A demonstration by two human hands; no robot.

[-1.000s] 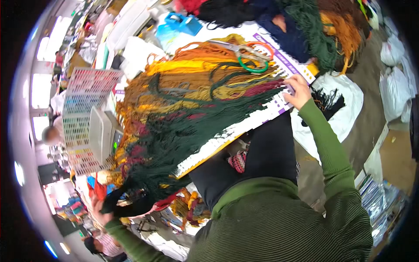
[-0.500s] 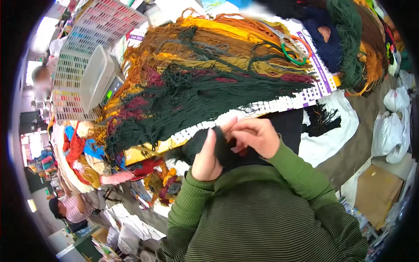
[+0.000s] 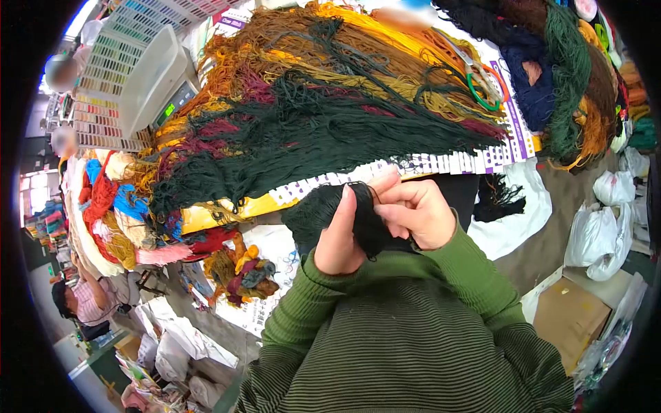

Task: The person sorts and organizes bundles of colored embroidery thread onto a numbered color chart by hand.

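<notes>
My left grip (image 3: 341,237) is closed around a hank of dark yarn (image 3: 313,210), thumb upright along it, and my right grip (image 3: 416,213) pinches the same strands just beside it, fingers curled in. The two hands touch at the yarn, so the short stretch between them is pulled straight. I hold it low in the middle of the frame, close to my chest. That seems the easiest place to look hard at such dark strands.

Just above my knuckles, a shade card (image 3: 413,166) with small white and purple squares runs along the near edge of the tabletop (image 3: 220,215). A long dark green skein (image 3: 310,138) is laid across it, fanning toward the left, with ochre and orange yarn (image 3: 358,48) piled behind. Scissors (image 3: 482,86) with green and orange handles rest on that pile at the upper right, within reach but off the card.

A scale (image 3: 155,82) and a colour chart (image 3: 110,76) sit at upper left, white bags (image 3: 606,227) at the right edge, and another person (image 3: 82,303) at lower left.
</notes>
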